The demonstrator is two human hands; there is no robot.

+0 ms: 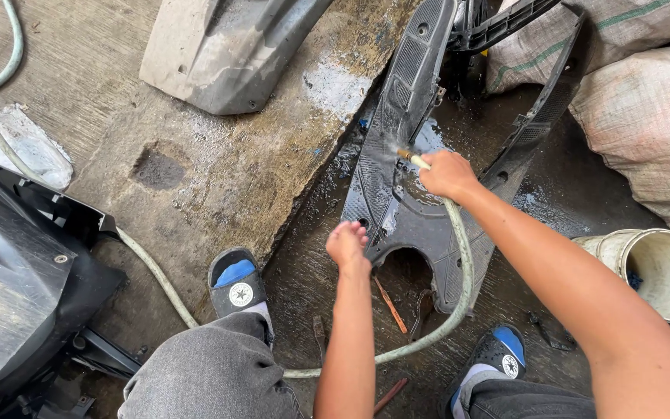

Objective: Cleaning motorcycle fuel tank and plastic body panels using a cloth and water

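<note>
Gripping hose (pixel 459 264) nozzle tight in right hand (pixel 447 174), spraying black plastic panel (pixel 405 209) on wet floor; left hand (pixel 347 243) loosely curled, resting on panel edge.

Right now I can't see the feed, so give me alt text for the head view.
Seen from above, the right hand aims a pale hose spraying water onto a black plastic scooter panel lying on wet concrete, while the left hand rests on the panel's lower edge. A white bucket stands to the right, woven sacks lie behind it, and another black panel sits far left.
</note>
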